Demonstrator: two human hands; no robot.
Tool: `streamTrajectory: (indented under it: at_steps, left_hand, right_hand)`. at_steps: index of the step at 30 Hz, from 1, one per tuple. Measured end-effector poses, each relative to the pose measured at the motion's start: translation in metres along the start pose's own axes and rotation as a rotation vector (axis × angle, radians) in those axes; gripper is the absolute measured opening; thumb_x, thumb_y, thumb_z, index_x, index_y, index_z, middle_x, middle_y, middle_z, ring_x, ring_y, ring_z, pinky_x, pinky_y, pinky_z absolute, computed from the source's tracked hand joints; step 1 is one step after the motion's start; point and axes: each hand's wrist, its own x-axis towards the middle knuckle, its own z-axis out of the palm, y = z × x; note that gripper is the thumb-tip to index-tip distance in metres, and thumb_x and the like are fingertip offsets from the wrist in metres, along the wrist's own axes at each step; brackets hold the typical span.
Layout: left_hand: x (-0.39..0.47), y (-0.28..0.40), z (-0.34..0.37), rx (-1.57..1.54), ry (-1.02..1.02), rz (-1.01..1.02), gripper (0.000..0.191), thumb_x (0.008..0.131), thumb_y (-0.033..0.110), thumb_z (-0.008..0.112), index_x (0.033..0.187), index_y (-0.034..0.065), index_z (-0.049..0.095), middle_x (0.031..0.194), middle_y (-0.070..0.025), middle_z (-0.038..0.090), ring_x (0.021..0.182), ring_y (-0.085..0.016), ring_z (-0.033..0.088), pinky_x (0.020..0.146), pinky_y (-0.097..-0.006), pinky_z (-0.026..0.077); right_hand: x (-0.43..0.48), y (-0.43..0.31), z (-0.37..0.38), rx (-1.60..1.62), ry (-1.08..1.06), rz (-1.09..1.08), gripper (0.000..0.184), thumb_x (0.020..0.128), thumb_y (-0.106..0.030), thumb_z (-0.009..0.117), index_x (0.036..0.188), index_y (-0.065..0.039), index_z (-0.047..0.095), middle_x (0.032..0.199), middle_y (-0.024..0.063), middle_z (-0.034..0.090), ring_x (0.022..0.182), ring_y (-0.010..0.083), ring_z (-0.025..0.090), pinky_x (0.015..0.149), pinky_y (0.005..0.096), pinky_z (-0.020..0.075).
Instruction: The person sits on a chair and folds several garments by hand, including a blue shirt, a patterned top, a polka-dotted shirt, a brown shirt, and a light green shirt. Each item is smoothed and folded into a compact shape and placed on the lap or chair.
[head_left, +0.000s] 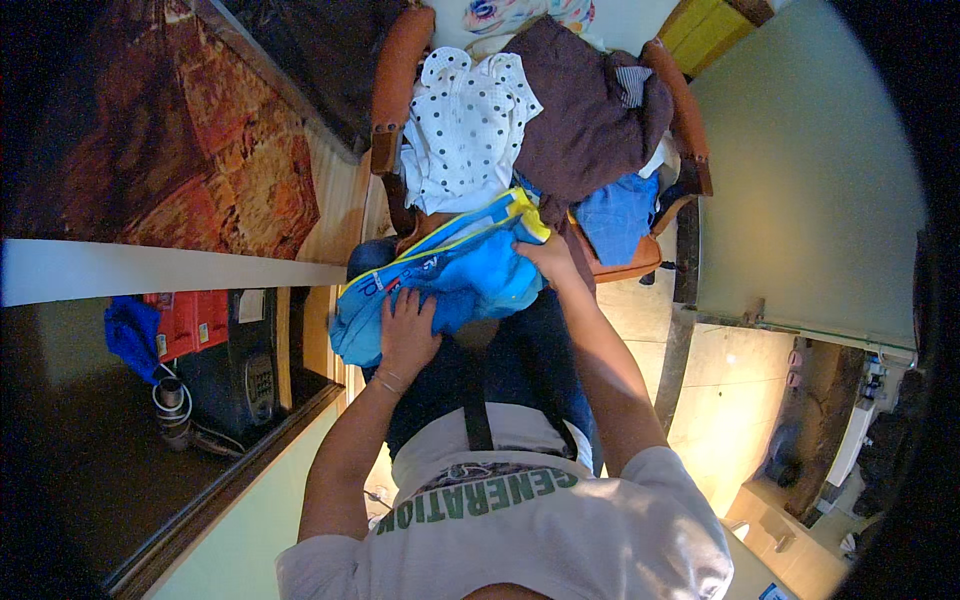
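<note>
A blue garment with yellow trim (480, 266) lies across my lap, partly folded over itself. My right hand (551, 259) grips its yellow edge at the upper right. My left hand (410, 328) rests flat on its lower left part, fingers spread a little. Just beyond it, on an armchair, are a white cloth with black dots (469, 127) and a dark brown cloth (585, 112). Blue fabric (619, 217) shows beneath the brown cloth, and a small striped piece (634, 85) lies on top of it.
The chair's brown padded armrests (401, 67) flank the clothes. At left stands a wooden shelf unit (180, 262) with a patterned reddish-brown cloth (247, 180) on top and a dark safe-like box (255, 360) below. A frosted panel (802, 180) stands at right above a tiled floor (727, 412).
</note>
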Motion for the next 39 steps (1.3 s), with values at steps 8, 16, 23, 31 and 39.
streamTrajectory:
  at_steps: [8, 16, 23, 31, 39]
  left_hand:
    - [0.001, 0.001, -0.006, -0.028, 0.02, 0.053, 0.069, 0.064, 0.032, 0.072, 0.124, 0.0105, 0.045, 0.128, -0.0183, 0.041, 0.124, -0.033, 0.033, 0.101, -0.053, 0.022]
    - [-0.003, -0.003, -0.008, -0.271, 0.165, -0.017, 0.063, 0.071, 0.035, 0.067, 0.123, 0.0059, 0.045, 0.126, -0.021, 0.042, 0.119, -0.036, 0.038, 0.1, -0.0486, 0.026]
    - [-0.07, -0.035, 0.016, -0.604, 0.582, -0.665, 0.027, 0.078, 0.025, 0.064, 0.084, 0.0005, 0.057, 0.083, -0.0157, 0.057, 0.077, -0.03, 0.055, 0.071, -0.0381, 0.044]
    - [-0.08, -0.077, 0.044, -2.123, 0.411, -0.981, 0.051, 0.087, 0.051, 0.047, 0.113, 0.0082, 0.053, 0.11, -0.0084, 0.055, 0.099, -0.024, 0.053, 0.084, -0.0384, 0.042]
    - [-0.063, -0.117, 0.062, -2.485, 0.571, -0.931, 0.023, 0.087, 0.021, 0.049, 0.1, 0.0049, 0.059, 0.102, -0.0106, 0.062, 0.095, -0.026, 0.058, 0.088, -0.0408, 0.044]
  right_hand:
    - [-0.011, -0.045, -0.016, -0.272, 0.242, -0.684, 0.03, 0.065, -0.011, 0.069, 0.092, 0.0, 0.06, 0.091, 0.0197, 0.06, 0.085, 0.0343, 0.058, 0.076, 0.0379, 0.0464]
    - [-0.025, -0.034, 0.009, -0.579, 0.483, -0.642, 0.046, 0.071, -0.011, 0.065, 0.112, 0.001, 0.047, 0.116, 0.025, 0.046, 0.105, 0.0413, 0.045, 0.09, 0.0442, 0.0372]
    - [-0.107, -0.048, 0.085, -0.361, -0.241, -0.917, 0.043, 0.072, -0.011, 0.066, 0.111, -0.002, 0.051, 0.107, 0.0175, 0.057, 0.099, 0.0352, 0.054, 0.086, 0.0408, 0.0425]
    - [-0.14, -0.049, 0.155, -0.592, -0.692, -0.974, 0.038, 0.075, -0.02, 0.064, 0.11, -0.011, 0.055, 0.128, 0.0146, 0.044, 0.114, 0.0331, 0.044, 0.092, 0.0448, 0.037]
    - [-0.135, -0.041, 0.157, -0.617, -0.664, -0.931, 0.015, 0.076, -0.017, 0.06, 0.089, -0.011, 0.06, 0.124, 0.0127, 0.049, 0.111, 0.0309, 0.048, 0.086, 0.0467, 0.0407]
